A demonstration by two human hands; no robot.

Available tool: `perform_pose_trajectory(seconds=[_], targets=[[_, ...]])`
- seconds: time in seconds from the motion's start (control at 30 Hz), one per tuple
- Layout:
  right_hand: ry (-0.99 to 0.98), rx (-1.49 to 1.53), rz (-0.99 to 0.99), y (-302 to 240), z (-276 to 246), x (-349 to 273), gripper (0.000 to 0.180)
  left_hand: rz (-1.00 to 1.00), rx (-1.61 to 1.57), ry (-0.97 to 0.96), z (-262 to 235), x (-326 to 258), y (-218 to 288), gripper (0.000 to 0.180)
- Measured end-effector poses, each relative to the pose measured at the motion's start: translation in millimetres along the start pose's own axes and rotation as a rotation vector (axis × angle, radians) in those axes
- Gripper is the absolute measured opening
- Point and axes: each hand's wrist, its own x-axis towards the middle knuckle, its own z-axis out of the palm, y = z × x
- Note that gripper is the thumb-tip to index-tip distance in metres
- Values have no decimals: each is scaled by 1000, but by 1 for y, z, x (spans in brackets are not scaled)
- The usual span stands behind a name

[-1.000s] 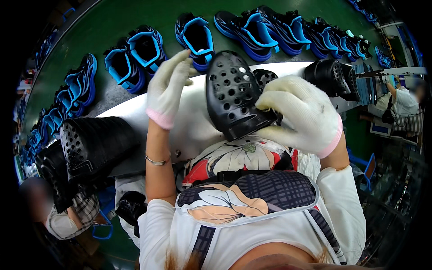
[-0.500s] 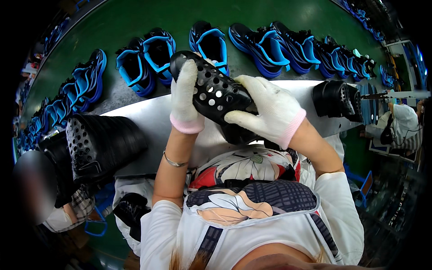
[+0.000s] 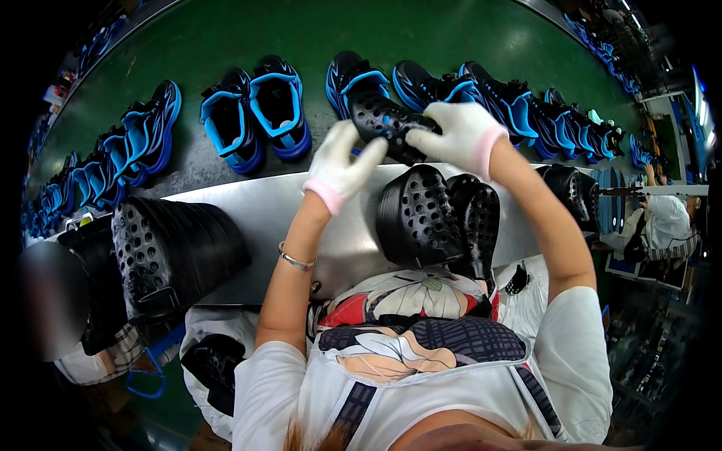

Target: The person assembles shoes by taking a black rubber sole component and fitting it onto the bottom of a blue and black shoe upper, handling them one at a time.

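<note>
I judged this a positioning step: my right hand [image 3: 444, 129] gripped the insert [image 3: 380, 116] near the shoe [image 3: 343, 75], my left hand [image 3: 342, 159] loosely open; alignment needed care.

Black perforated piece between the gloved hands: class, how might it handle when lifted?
The black perforated piece is probably light for its size, given its many holes. It seems fairly stiff, as no obvious droop shows between the left hand and right hand. Its slight sheen suggests it might slip.
</note>
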Motion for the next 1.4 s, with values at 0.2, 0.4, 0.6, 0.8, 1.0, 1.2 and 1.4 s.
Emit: perform_pose_trajectory(seconds=[0.2, 0.4, 0.6, 0.8, 1.0, 1.2, 1.4], targets=[[-252, -23, 184, -6, -29, 64, 52, -47, 416, -168, 12, 15, -28, 34], [-109, -192, 131, -22, -7, 92, 45, -317, 653, -384, 12, 40, -9, 39], [-25, -190, 118, -44, 34, 105, 46, -270, 619, -352, 14, 41, -17, 39], [-164, -236, 121, -44, 41, 108, 40, -415, 649, -571, 3, 61, -16, 44], [-311, -693, -81, -80, 55, 119, 19, -293, 569, -478, -11, 39, -53, 56], [-120, -681, 9, -93, 76, 137, 45, -358, 573, -497, -14, 32, -46, 41], [-182, -775, 31, -114, 82, 133, 45, -389, 557, -489, -33, 15, -45, 39]])
